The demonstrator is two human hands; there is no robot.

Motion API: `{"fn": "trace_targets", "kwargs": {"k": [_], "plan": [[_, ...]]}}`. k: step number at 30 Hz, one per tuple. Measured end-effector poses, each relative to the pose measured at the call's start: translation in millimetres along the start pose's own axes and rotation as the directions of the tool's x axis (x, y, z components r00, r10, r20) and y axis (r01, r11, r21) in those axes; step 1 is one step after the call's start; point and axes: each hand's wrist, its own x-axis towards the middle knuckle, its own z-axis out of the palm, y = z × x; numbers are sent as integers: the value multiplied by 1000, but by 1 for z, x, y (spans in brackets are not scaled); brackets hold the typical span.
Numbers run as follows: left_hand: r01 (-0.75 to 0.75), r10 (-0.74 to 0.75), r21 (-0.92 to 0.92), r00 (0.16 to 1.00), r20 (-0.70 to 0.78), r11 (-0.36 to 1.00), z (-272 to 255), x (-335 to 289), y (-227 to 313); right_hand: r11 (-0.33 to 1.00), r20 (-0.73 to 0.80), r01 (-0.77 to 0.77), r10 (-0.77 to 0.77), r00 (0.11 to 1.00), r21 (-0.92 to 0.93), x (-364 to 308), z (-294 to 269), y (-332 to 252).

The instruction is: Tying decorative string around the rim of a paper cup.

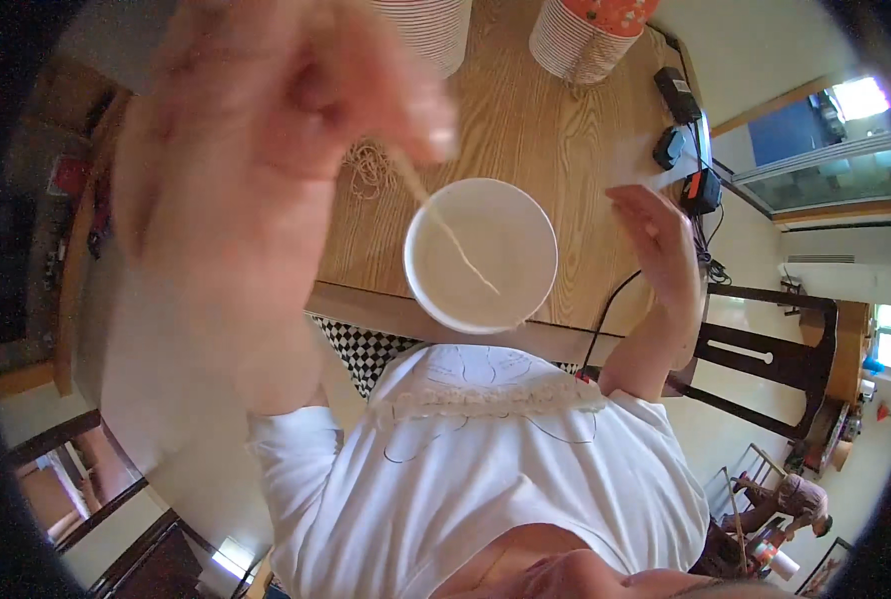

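Tan string [456, 243] — from left grip [256, 150], across bowl [515, 235]

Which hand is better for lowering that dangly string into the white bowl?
Probably the left hand: the string runs up to its blurred fingers and crosses the white bowl's opening in this view. The right hand is off to the bowl's right, apart from the string.

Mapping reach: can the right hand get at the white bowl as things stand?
Likely yes: the right hand is beside the white bowl, and only wooden tabletop shows between them.
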Motion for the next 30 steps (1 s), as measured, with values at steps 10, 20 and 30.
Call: {"fn": "trace_targets", "kwargs": {"k": [10,20,30], "plan": [[-55,83,461,996,-42,886,-25,-47,-39,951,284,301,-269,920,-75,59,80,4],[244,-327,583,944,41,775,-48,-73,-182,999,325,-8,-8,946,49,-24,70,-10],[453,-544,368,816,196,812,-53,-73,-187,938,251,163,-245,937,307,-22,78,-23]]}}
